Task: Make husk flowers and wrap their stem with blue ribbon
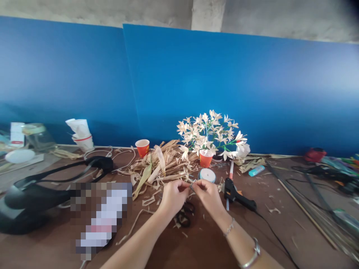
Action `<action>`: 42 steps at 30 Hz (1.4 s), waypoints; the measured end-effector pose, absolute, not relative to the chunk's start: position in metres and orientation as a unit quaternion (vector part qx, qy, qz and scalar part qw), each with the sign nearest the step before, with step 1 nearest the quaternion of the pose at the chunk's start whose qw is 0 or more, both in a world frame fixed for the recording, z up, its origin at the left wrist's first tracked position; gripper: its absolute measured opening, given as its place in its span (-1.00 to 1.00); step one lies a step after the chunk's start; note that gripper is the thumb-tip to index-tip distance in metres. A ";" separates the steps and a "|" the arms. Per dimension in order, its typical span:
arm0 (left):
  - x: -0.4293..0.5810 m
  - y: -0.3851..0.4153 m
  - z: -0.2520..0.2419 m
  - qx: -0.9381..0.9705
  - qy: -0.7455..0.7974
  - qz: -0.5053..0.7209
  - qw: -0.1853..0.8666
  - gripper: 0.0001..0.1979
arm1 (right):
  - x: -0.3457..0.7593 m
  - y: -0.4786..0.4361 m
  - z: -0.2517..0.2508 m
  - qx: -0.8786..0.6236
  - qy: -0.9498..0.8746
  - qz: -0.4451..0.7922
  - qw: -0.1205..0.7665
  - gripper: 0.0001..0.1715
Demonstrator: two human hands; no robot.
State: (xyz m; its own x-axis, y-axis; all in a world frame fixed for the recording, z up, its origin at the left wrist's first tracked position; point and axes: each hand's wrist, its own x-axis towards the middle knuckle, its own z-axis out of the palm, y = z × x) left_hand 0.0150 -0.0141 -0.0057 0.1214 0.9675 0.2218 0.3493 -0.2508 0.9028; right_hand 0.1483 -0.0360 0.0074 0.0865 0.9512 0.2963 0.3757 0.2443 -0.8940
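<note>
Left hand [174,196] and right hand [206,193] pinch a small thin piece [192,186] between their fingertips, just nearer than a white-topped roll [206,175]. Too small to identify, it looks light, probably delicate, best held gently by its ends.

Both the left hand [175,195] and the right hand [206,193] are ungloved, and both forearms are bare. Round the right wrist runs a bracelet [230,227], a fine silver-toned chain whose small details are too blurred to tell. Farther up the same forearm sits a bangle [255,254], broader, rigid, smooth and shiny silver.
</note>
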 end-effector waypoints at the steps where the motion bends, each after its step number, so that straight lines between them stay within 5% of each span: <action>1: 0.015 -0.014 -0.006 0.660 0.502 0.436 0.349 -0.83 | 0.148 -0.036 0.007 -0.542 -0.609 0.292 0.500 -0.79; 13: 0.015 -0.020 0.005 0.714 0.508 0.426 0.225 -0.85 | 0.146 -0.035 0.003 -0.542 -0.616 0.251 0.513 -0.77; 22: 0.017 -0.017 -0.001 0.714 0.462 0.432 0.301 -0.84 | 0.152 -0.032 0.005 -0.534 -0.631 0.271 0.494 -0.80; 42: 0.014 -0.020 0.006 0.722 0.482 0.405 0.288 -0.84 | 0.151 -0.032 0.005 -0.523 -0.660 0.245 0.480 -0.83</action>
